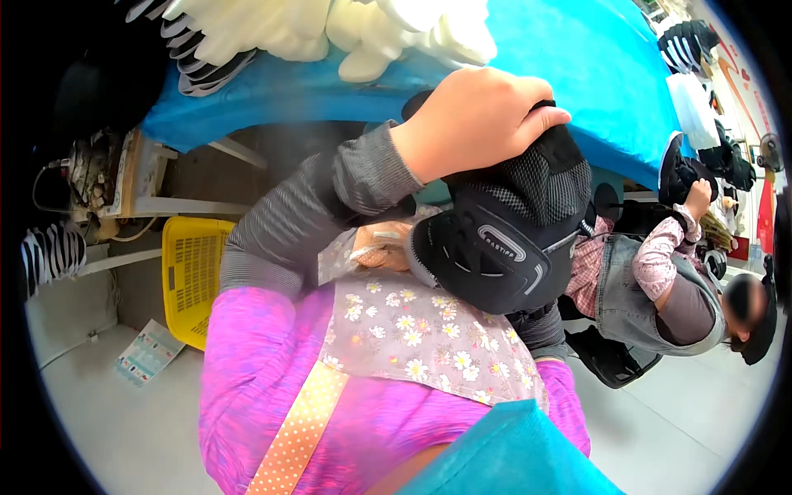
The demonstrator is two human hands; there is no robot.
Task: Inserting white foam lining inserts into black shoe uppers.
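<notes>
My left hand [485,117] reaches across from the left and is closed on the upper edge of a black padded, boot-like piece [511,239]. Its fingers curl over the far side, and the thumb lies along the edge. The piece has mesh fabric at the top and a moulded panel with grey trim facing me. It is held tilted in front of my chest, above my flowered apron [412,326]. My right forearm [540,332], in a grey sleeve, runs up behind the piece, which hides my right hand and its fingers.
A blue-covered table [569,49] spans the far side, with white foam-like pieces [396,33] and a stack of black-and-white edged pieces [206,74]. At left stands a yellow basket [198,280]. To the right sits a co-worker [660,280] holding a black piece [681,169].
</notes>
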